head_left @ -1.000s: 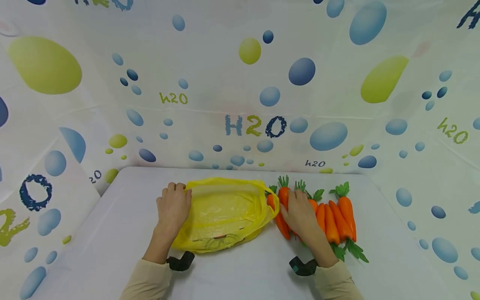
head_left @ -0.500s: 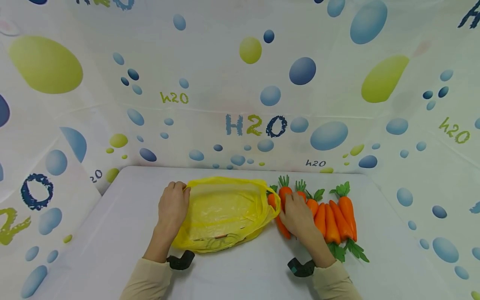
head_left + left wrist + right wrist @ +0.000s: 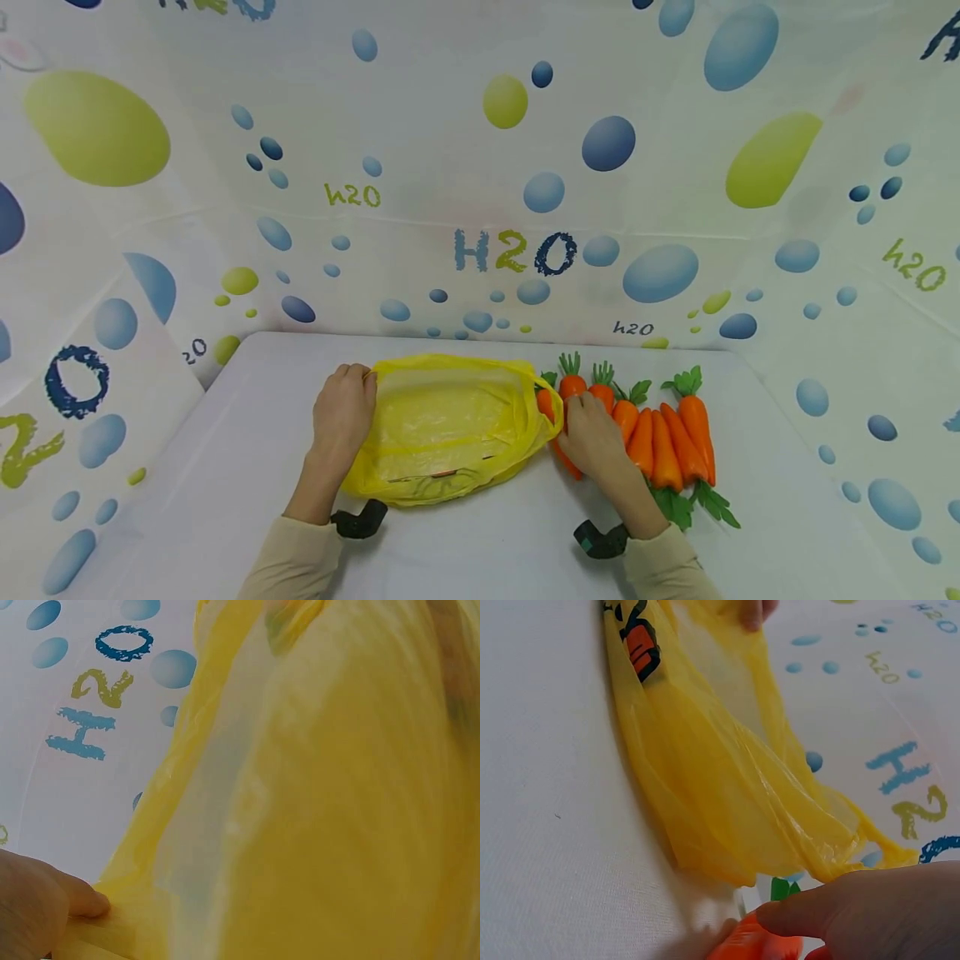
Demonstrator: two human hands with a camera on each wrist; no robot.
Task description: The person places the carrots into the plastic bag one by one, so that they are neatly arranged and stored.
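Row of carrots [image 3: 666, 454] shows more of its orange tops now, since your right hand [image 3: 596, 440] has slid slightly toward you and toward the yellow bag [image 3: 435, 417]. This hand appears to grip one carrot [image 3: 739, 945] just beside the bag, with its thumb against it; its other fingers are partly hidden. Your left hand [image 3: 343, 408] pinches the bag's left rim, as before. Probably you are securing this carrot for packing.

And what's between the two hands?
In the head view, the yellow bag lies between the left hand and right hand, plus part of an orange carrot.
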